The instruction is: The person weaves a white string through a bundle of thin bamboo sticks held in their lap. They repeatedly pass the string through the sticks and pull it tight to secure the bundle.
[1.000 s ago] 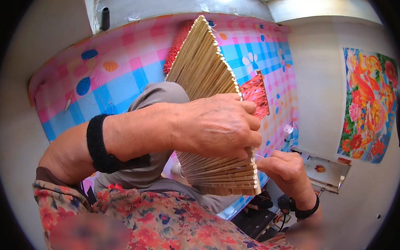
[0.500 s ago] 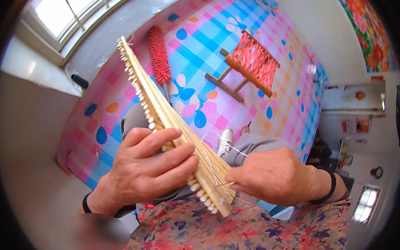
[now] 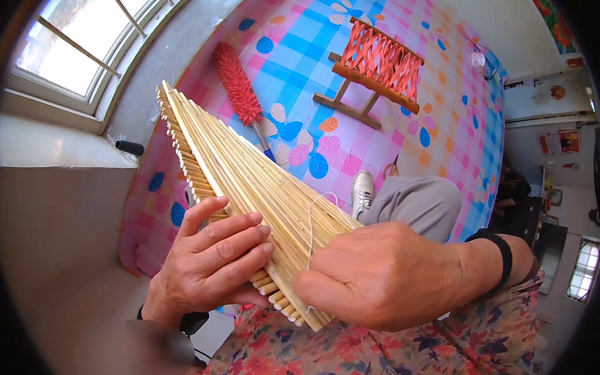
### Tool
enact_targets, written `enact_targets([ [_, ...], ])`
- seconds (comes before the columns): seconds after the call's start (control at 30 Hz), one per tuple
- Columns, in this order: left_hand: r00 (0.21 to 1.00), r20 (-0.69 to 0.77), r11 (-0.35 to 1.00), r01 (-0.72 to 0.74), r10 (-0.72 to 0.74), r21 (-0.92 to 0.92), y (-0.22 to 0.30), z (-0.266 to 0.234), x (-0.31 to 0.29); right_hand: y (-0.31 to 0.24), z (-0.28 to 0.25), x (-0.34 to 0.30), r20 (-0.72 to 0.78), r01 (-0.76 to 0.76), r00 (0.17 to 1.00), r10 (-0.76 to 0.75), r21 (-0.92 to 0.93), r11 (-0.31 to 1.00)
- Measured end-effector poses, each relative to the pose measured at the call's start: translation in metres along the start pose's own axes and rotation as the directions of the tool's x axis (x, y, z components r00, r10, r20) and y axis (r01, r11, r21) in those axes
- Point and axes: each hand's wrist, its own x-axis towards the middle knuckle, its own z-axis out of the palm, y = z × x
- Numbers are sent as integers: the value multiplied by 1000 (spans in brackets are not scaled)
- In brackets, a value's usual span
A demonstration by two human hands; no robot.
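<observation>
At upper left the window (image 3: 77, 46) is cut off by the dark rim. The left hand (image 3: 213, 263) grips the near left edge of the stalk mat (image 3: 267, 188), fingers flat on top, thumb partly hidden; the mat slants across the middle, above the lap, and hides part of the red duster (image 3: 237, 84)'s handle. White thread (image 3: 311, 230) loops over the stalks. The right hand (image 3: 382, 277) lies over the mat's near end, fingertips out of sight, so I cannot tell what it grips. Compared with half a second ago, the mat turns more of its face up, the right hand covers more of it, and the needle seen then is hidden.
</observation>
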Motion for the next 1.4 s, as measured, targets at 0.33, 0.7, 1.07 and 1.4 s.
enact_targets([
  [0.33, 986, -114, 991, -128, 123, -35, -7, 14, 15, -16, -15, 5, 136, 22, 991, 14, -262, 965],
  [0.7, 974, -127, 982, -186, 188, 29, -5, 28, 28, -18, -18, -10, 185, -85, 972, 143, -292, 953],
  [1.07, 970, -152, 981, -190, 192, 26, -1, 33, 22, -15, -8, -16, 140, -46, 986, 94, -312, 949],
  [1.4, 957, -201, 977, -215, 211, 4, -5, 37, 27, -20, 14, -12, 136, -103, 979, 153, -318, 942],
])
